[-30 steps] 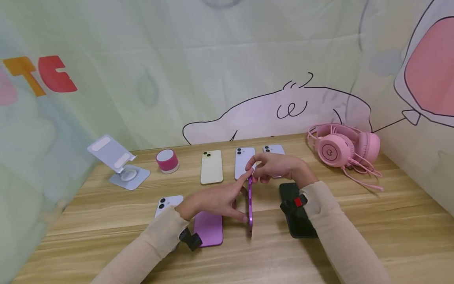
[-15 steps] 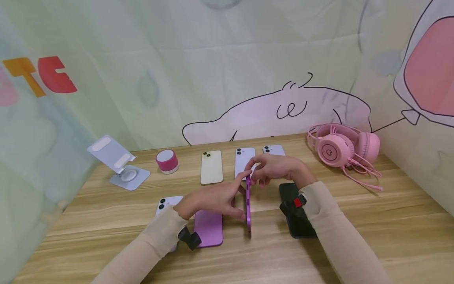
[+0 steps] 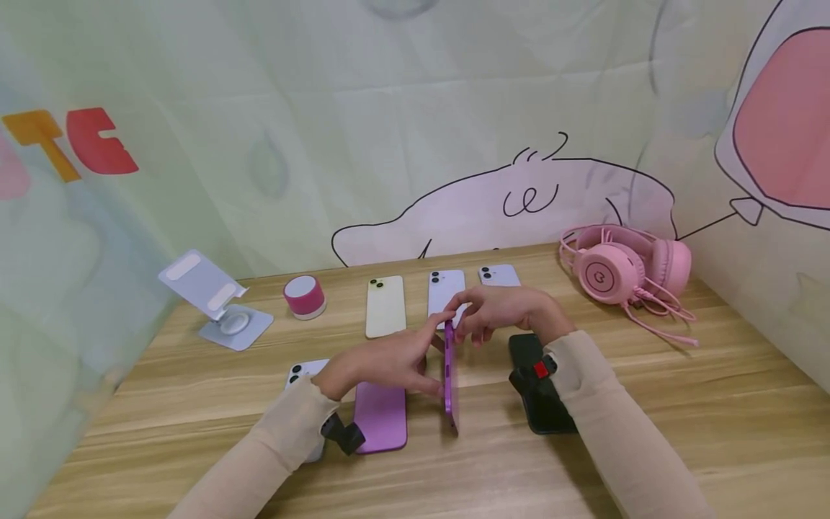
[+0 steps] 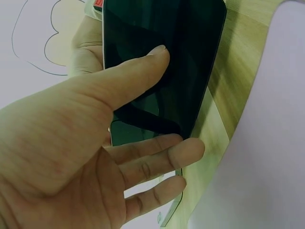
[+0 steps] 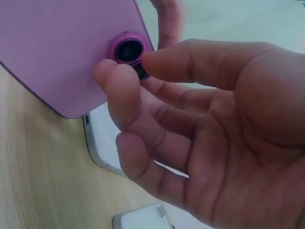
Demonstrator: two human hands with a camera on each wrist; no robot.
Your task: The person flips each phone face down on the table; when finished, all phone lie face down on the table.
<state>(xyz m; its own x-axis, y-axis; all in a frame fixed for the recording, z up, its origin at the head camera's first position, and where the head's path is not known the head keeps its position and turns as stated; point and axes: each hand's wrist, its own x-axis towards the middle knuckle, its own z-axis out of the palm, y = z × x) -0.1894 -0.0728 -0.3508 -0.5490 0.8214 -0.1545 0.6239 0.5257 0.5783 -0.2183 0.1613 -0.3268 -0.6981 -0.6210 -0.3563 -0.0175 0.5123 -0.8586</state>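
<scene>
A purple phone [image 3: 449,375] stands on its long edge on the table between both hands, its top leaning slightly left. My left hand [image 3: 389,364] holds it from the left. In the left wrist view its thumb lies across the dark screen [image 4: 190,28]. From the far right side, my right hand [image 3: 499,306] reaches the phone's far upper corner. The right wrist view shows its thumb and curled fingertips at the ringed camera lens [image 5: 128,49], partly covering the lower lens. Beneath my left wrist lies a second purple phone [image 3: 381,422], flat on the table.
Behind the hands lie a pale yellow phone [image 3: 385,306] and two lavender phones [image 3: 438,288]. A dark phone [image 3: 534,353] is under my right wrist, a light phone [image 3: 308,367] by my left. Phone stand [image 3: 223,292], pink speaker [image 3: 303,297] and pink headphones [image 3: 616,267] line the back.
The purple phone's upper edge has tipped a little to the left, showing more of its back side. Both hands have shifted slightly left with it, keeping their places on it.
</scene>
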